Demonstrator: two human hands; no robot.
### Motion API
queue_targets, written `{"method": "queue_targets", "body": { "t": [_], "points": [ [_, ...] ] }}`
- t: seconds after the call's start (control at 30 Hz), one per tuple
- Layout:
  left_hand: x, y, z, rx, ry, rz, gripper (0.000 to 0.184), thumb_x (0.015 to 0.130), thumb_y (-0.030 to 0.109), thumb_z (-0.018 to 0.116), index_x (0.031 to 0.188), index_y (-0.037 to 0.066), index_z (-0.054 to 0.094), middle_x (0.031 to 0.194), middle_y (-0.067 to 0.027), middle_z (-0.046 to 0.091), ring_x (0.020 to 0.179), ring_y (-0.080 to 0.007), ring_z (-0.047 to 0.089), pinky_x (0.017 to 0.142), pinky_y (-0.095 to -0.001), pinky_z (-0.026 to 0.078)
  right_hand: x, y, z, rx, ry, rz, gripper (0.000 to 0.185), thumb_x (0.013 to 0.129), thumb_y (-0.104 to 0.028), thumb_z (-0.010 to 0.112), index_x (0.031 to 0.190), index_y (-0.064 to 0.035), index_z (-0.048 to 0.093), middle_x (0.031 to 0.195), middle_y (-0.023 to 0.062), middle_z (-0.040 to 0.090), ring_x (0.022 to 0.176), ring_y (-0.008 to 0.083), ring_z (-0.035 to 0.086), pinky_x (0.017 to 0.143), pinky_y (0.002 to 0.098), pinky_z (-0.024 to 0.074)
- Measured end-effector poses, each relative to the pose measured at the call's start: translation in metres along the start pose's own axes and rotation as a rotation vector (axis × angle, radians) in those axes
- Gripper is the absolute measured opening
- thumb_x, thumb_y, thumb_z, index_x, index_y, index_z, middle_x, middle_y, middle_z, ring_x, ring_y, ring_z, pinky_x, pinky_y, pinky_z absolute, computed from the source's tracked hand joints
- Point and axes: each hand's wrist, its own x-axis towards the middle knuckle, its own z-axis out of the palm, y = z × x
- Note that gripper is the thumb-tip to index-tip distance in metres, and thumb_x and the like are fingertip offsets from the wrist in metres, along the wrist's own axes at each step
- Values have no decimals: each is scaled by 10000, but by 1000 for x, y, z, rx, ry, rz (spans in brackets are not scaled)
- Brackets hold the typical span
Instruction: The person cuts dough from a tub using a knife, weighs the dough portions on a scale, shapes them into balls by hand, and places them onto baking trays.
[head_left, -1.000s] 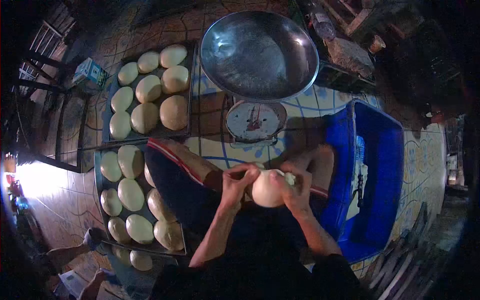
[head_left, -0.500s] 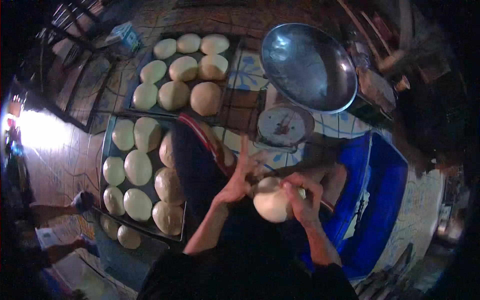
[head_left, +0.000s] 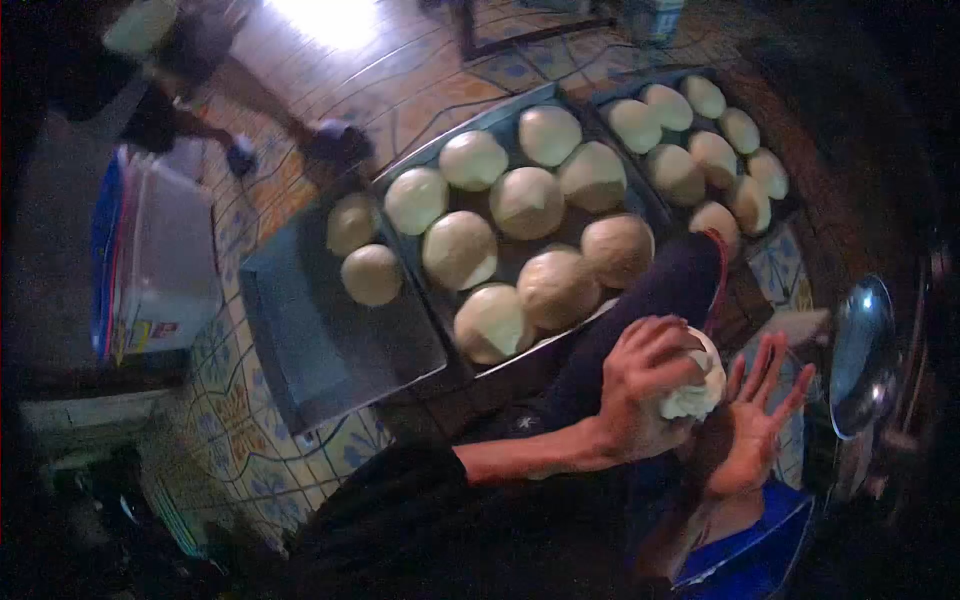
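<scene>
My left hand (head_left: pixel 645 385) is closed around a pale ball of dough (head_left: pixel 712 380), held above my lap. A gathered, creased side of the dough faces up and toward my right hand. Close beside it, my right hand (head_left: pixel 752 435) is open, palm up with the fingers spread. Whether its palm touches the dough is hard to tell. To the left lies a metal tray (head_left: pixel 345 335) with two dough balls (head_left: pixel 371 275) at its far end. A middle tray (head_left: pixel 475 372) and a far tray (head_left: pixel 668 180) each carry several smooth dough balls.
A shiny metal bowl (head_left: pixel 862 360) stands at the right. Part of a blue tub (head_left: pixel 750 550) shows at lower right. Another person's legs and feet (head_left: pixel 335 145) are at upper left, near a clear plastic box (head_left: pixel 165 255). The floor (head_left: pixel 255 440) is patterned tile.
My view has swung left, bringing the tray with two dough balls into full sight. The dough ball has passed from my right hand to my left, and my right hand has opened.
</scene>
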Motion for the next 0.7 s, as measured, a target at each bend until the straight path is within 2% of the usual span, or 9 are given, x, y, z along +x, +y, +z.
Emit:
{"method": "queue_targets", "body": {
  "t": [0.03, 0.1, 0.23, 0.37, 0.4, 0.47, 0.57, 0.6, 0.7],
  "points": [
    [4, 1, -18, 2, -18, 28, 365, 449, 132, 703, 800, 106, 605, 999, -96, 568, 1095, -326, 507, 873, -493, 399, 6, 9, 6, 91, -11, 28, 483, 938, -270, 283, 1399, -140, 222, 1497, 97, 129, 1387, 242, 99, 1127, 381, 114],
    [10, 5, -65, 5, -65, 105, 341, 415, 140, 706, 738, 110, 602, 960, -90, 576, 1111, -332, 497, 888, -483, 386, 10, 60, 49, 477, 176, 406, 442, 918, -287, 418, 1303, -89, 324, 1297, 119, 347, 1207, 242, 344, 1027, 385, 301],
    [-16, 21, -161, 180, 2, -68, 404, 539, 196, 678, 925, 133, 576, 1092, -120, 499, 1190, -333, 413, 958, -500, 304, 0, 138, 122, 504, 467, 765, 525, 915, -450, 411, 1192, -6, 457, 1152, 161, 531, 1046, 258, 535, 915, 402, 441],
    [-52, 11, -261, 540, 289, -308, 445, 638, 248, 605, 1058, 152, 496, 1198, -136, 395, 1231, -350, 334, 970, -545, 252, 39, 178, 199, -357, -127, 451, 491, 897, -452, 459, 1114, -17, 524, 1230, 175, 490, 1132, 280, 484, 956, 395, 373],
    [-63, -1, -285, 630, 359, -365, 455, 662, 261, 586, 1091, 156, 476, 1224, -140, 369, 1242, -354, 314, 973, -557, 239, 37, 197, 196, -669, -468, 177, 402, 884, -375, 510, 1111, -44, 534, 1257, 193, 457, 1174, 329, 442, 965, 425, 356],
    [-92, -33, -323, 803, 438, -477, 476, 712, 286, 550, 1158, 165, 437, 1277, -148, 318, 1262, -363, 274, 979, -579, 213, -5, 258, 184, -1178, -846, -14, 469, 814, -443, 600, 1178, -154, 537, 1350, 166, 384, 1250, 425, 329, 987, 538, 307],
    [-148, -79, -331, 974, 413, -590, 508, 786, 325, 494, 1257, 179, 377, 1357, -160, 240, 1293, -376, 215, 988, -613, 174, -36, 255, 194, -1227, -910, 291, 494, 809, -477, 580, 1259, -291, 497, 1430, 161, 285, 1334, 397, 202, 1037, 524, 255],
    [-164, -91, -323, 985, 374, -609, 518, 810, 338, 476, 1291, 184, 357, 1383, -164, 214, 1304, -380, 195, 991, -624, 161, -30, 244, 192, -1175, -838, 265, 442, 828, -313, 617, 1245, -200, 521, 1448, 180, 242, 1353, 368, 176, 1059, 493, 242],
    [-206, -131, -275, 1015, 127, -679, 551, 884, 376, 421, 1390, 198, 297, 1463, -176, 136, 1335, -393, 135, 1000, -658, 122, -5, 202, 159, -1017, -460, 368, 374, 858, -186, 590, 1215, -90, 537, 1397, 174, 348, 1273, 335, 365, 1021, 430, 328]
  ]
}}
